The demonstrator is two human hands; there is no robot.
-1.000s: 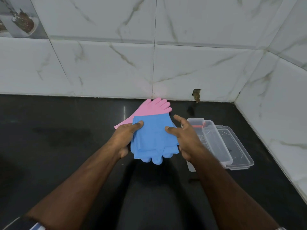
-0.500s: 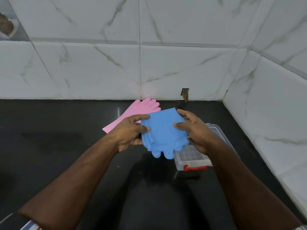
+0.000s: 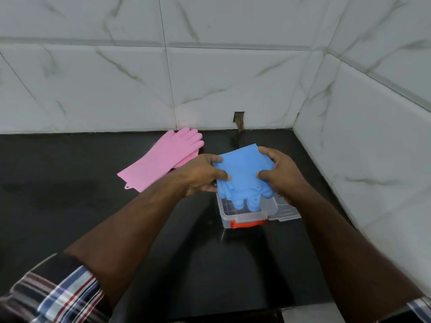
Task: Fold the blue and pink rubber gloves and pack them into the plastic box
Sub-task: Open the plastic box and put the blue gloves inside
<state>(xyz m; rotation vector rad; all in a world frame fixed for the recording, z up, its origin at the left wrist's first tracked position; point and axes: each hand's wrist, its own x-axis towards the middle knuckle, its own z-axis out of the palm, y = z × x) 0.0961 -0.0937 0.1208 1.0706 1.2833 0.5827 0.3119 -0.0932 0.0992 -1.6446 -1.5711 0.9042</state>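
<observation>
The folded blue gloves (image 3: 242, 173) hang over the clear plastic box (image 3: 247, 214), their fingertips dipping into it. My left hand (image 3: 203, 174) grips their left edge and my right hand (image 3: 279, 173) grips their right edge. The box has a red latch at its near end, and its far part is hidden by the gloves and my hands. The pink gloves (image 3: 168, 157) lie flat on the black counter, to the left of the box, fingers pointing at the wall.
The clear lid (image 3: 288, 212) lies on the counter against the box's right side. White marble-tiled walls meet in a corner behind and to the right. A small hole (image 3: 239, 118) sits in the back wall. The black counter (image 3: 70, 206) spreads left.
Both hands have carried the folded blue gloves to the right and down, from above the counter to over the box. The pink gloves have stayed in place.
</observation>
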